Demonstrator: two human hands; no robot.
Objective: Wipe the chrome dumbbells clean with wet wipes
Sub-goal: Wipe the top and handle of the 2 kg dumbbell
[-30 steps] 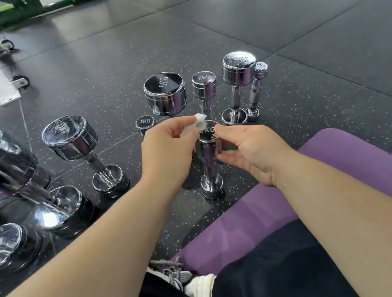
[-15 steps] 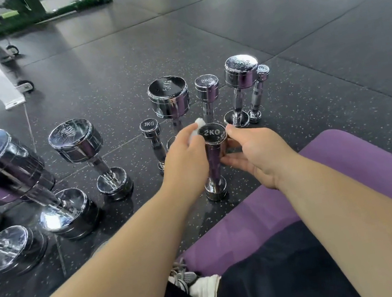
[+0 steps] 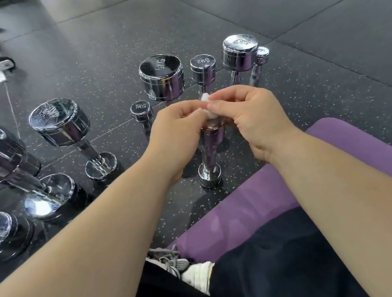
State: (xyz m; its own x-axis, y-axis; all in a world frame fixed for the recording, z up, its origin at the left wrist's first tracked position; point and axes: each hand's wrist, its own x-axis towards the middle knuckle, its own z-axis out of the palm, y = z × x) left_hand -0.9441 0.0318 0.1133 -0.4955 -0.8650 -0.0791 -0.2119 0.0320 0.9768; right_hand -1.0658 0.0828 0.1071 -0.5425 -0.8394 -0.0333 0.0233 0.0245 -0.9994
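left hand point(image 3: 177, 130) and right hand point(image 3: 256, 120) are now meeting over the dumbbell point(image 3: 210, 151), covering the 2kg mark that was showing. both are pinching the wipe point(image 3: 205, 98) above its top head. dumbbell is standing upright on the floor point(image 3: 308, 98), just beside the mat point(image 3: 258, 197). wipe is looking soft, bunched. chrome is likely slick when wet, dense, tippy on end; gripping the shaft seems safest.
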